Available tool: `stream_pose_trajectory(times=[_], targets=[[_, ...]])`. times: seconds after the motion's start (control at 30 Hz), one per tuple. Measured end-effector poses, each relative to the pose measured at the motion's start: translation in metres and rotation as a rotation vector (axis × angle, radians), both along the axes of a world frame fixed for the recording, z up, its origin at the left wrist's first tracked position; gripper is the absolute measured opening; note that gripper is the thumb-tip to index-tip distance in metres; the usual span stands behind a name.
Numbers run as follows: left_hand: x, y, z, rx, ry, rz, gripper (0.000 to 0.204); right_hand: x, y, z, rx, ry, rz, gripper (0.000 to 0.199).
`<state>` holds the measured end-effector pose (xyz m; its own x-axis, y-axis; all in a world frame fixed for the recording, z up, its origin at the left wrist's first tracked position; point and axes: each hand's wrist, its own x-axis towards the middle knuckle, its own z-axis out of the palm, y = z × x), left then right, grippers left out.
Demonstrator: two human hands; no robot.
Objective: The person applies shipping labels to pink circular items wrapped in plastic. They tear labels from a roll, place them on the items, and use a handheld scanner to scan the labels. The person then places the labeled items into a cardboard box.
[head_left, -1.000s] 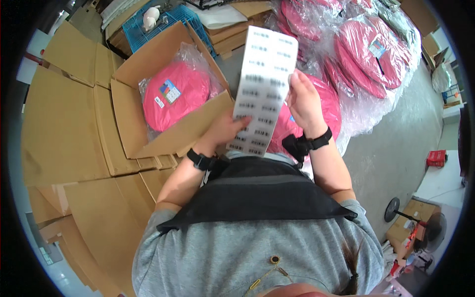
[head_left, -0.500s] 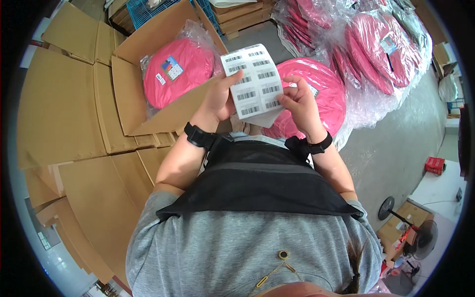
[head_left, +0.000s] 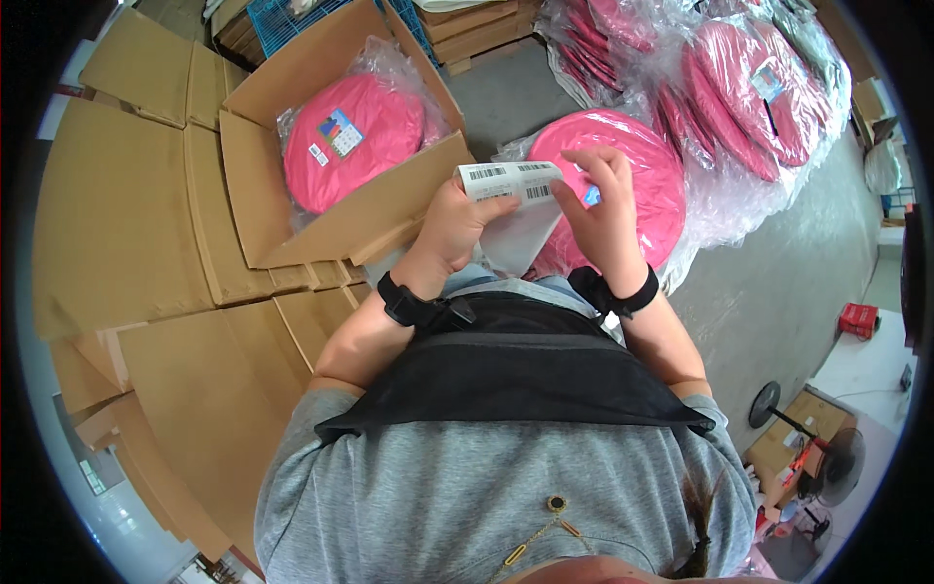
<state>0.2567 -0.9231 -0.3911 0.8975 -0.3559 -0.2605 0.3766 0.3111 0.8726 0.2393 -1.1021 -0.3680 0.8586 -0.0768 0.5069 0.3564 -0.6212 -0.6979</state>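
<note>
A white sheet of barcode labels (head_left: pixel 513 185) is folded over at chest height. My left hand (head_left: pixel 453 230) grips its left side with the thumb on top. My right hand (head_left: pixel 605 210) pinches the sheet's right end with fingertips. Under the hands lies a round pink item in clear plastic wrap (head_left: pixel 644 165). Left of it an open cardboard box (head_left: pixel 292 229) holds another wrapped pink round item (head_left: pixel 348 136) with a coloured card on it. Both wrists wear black bands.
Flattened cardboard boxes (head_left: pixel 126 224) cover the floor on the left. A heap of wrapped pink items (head_left: pixel 739 88) lies at the upper right. A blue crate (head_left: pixel 292 19) stands behind the box. Fans (head_left: pixel 778 409) and a red object (head_left: pixel 858 319) sit on grey floor at right.
The long label sheet, held up unfolded a second ago, has been lowered and folded down. Both hands came closer together over the pink item.
</note>
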Motion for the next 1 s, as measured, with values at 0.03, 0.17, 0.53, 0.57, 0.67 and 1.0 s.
stream_pose_trajectory(times=[0.03,0.17,0.53,0.57,0.67,1.0], targets=[[0.000,0.002,0.001,0.044,-0.037,0.020,0.027,-0.003,0.004,0.004,-0.039,-0.041,0.061,0.025],[0.004,0.016,0.006,-0.010,-0.017,0.016,0.026,-0.012,0.025,0.008,-0.172,-0.118,0.155,0.024],[0.011,0.056,0.010,0.009,-0.070,-0.099,0.029,-0.016,0.080,0.006,-0.107,0.017,0.018,0.015],[0.012,0.060,0.008,0.018,-0.087,-0.094,0.029,-0.016,0.085,0.005,-0.097,0.031,0.008,0.014],[0.014,0.072,-0.002,0.059,-0.144,-0.105,0.029,-0.018,0.098,0.001,-0.028,0.136,-0.019,0.013],[0.022,0.086,-0.019,0.281,-0.246,-0.176,0.030,-0.017,0.110,-0.022,0.023,0.203,-0.037,0.007]])
